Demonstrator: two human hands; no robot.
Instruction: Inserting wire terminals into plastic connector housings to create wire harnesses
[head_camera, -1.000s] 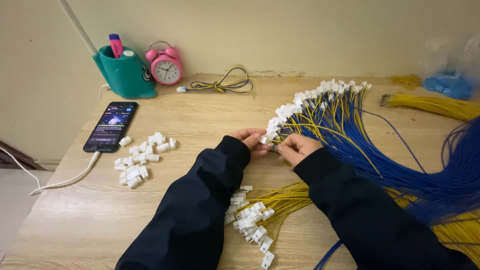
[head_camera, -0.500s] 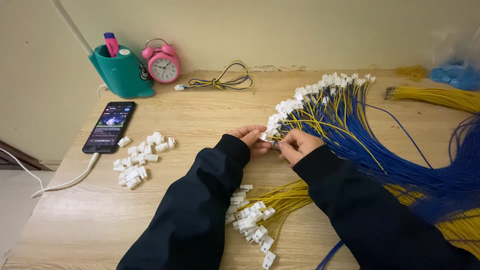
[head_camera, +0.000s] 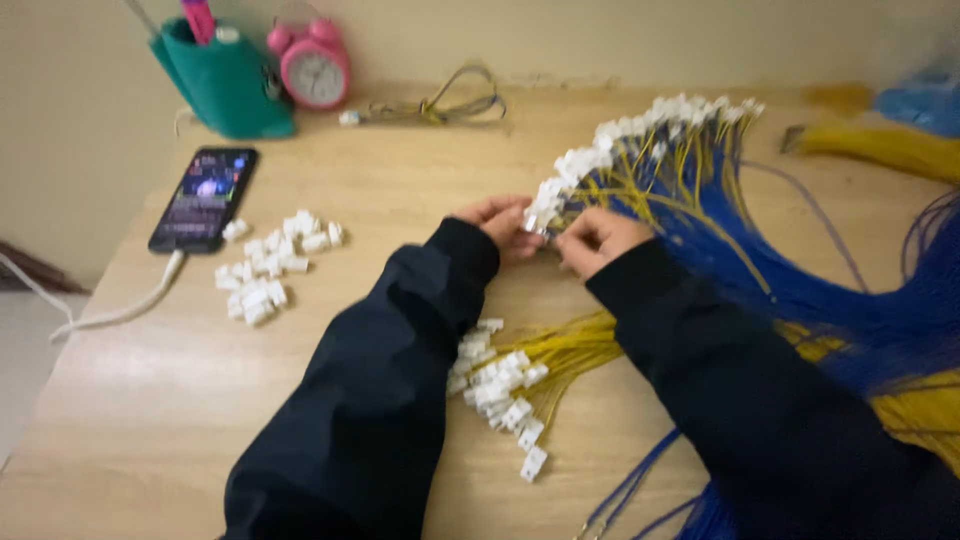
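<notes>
Left hand (head_camera: 500, 222): grip closed on a white connector (head_camera: 541, 218) at the near end of the fanned row; dark sleeve runs back toward the camera. Right hand (head_camera: 596, 238): fingers pinched at the same connector, just beside the left hand, the two nearly touching; grip closed.

Row of white connectors (head_camera: 640, 130): fitted on blue and yellow wires (head_camera: 720, 230), curving away across the desk (head_camera: 400, 200) toward the far right; the wires spread out under the right forearm and off the right edge.

Bundle of yellow wires with white connectors (head_camera: 510, 380): lying between the two sleeves, partly hidden by them.

Loose white connectors (head_camera: 268, 268): a small heap on the bare desk, well to the left of the hands.

Phone (head_camera: 204, 198): screen lit, flat on the desk beyond the heap; white cable (head_camera: 110, 315) plugged in and trailing off the left edge.

Green holder (head_camera: 226, 80): far left corner, a pink item standing in it; contents otherwise blurred.

Pink alarm clock (head_camera: 314, 66): just right of the holder.

Coiled wires (head_camera: 440, 105): by the wall, well apart from the hands.
</notes>
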